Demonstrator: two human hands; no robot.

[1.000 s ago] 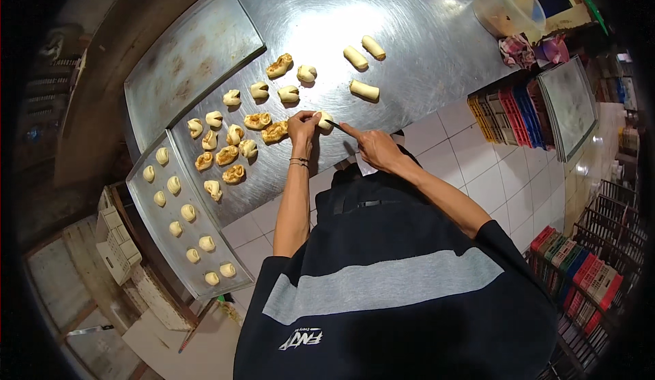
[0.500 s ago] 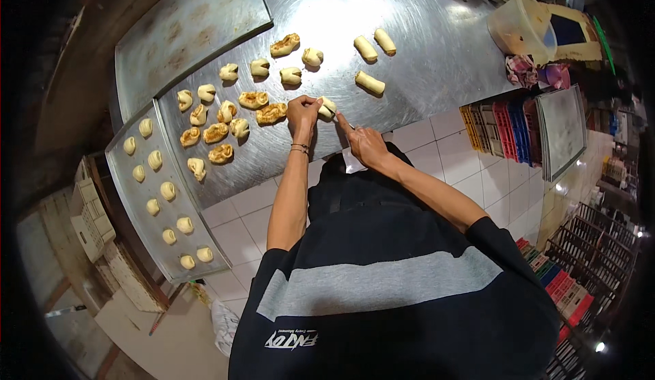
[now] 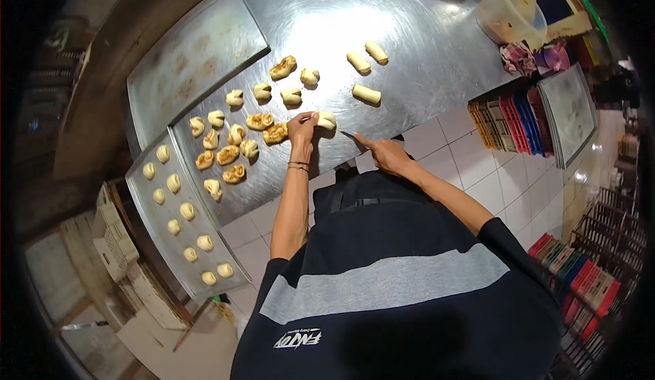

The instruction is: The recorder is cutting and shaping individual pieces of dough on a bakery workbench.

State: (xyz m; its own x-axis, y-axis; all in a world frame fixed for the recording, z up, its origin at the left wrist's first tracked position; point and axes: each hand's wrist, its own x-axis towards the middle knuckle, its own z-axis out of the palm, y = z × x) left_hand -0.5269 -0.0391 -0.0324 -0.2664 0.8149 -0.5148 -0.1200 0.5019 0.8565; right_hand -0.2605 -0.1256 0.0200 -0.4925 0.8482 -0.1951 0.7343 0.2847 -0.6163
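The left hand (image 3: pixel 301 129) pinches a pale dough piece (image 3: pixel 326 121) against the steel tabletop (image 3: pixel 409 46), apparently to steady it. The right hand (image 3: pixel 384 153) sits just beside, its grip closed around a thin blade-like tool (image 3: pixel 349 135) pointed at the dough; its exact kind cannot be told. Soft rounded rolls and golden folded pieces (image 3: pixel 266 121) lie in loose rows nearby. Three plain dough logs (image 3: pixel 366 94) wait further out. A shallow metal tray (image 3: pixel 179 243) at the left holds small smooth balls.

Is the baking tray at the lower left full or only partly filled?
Partly filled: the baking tray holds two loose rows of dough balls, bare metal beside them.
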